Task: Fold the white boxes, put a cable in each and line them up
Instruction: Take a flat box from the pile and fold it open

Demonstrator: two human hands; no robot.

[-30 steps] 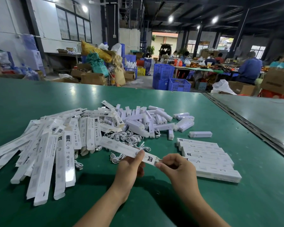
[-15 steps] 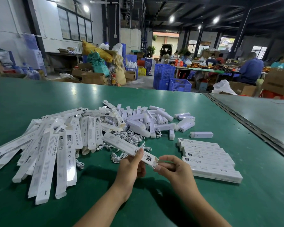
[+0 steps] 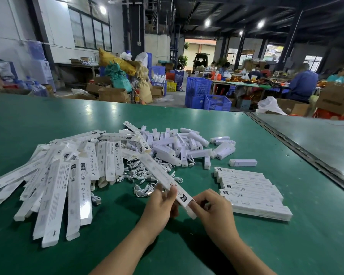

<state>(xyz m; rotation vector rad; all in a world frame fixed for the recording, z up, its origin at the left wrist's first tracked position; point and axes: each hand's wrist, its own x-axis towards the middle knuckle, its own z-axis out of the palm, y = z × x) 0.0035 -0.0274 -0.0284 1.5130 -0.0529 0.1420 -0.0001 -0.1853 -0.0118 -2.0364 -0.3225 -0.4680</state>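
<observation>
While the white box (image 3: 161,174) was held just above the green surface (image 3: 286,245), its long axis ran slantwise, from far left above the loose heap of cables (image 3: 141,175) down to near right, so that its near end lay directly between the person's two hands. The left hand (image 3: 163,205) gripped the box a little way back from that end, its fingers (image 3: 160,192) curled up round the narrow side and steadying it. The right hand (image 3: 214,211) sat at the very tip, its fingers (image 3: 202,199) bent tightly in and pinching what looked like the end flap. The right hand was therefore the nearer one to the end being worked on, and the flap faced it squarely. This seemed to be the closing step for this box. Whether a cable was already inside could not be told. To the right, near the right hand, a row of finished boxes (image 3: 250,192) lay side by side, their long axes running across rather than slantwise, so the held box would probably need turning to match. A fan of unfolded flat boxes (image 3: 54,185) lay well to the left.
</observation>
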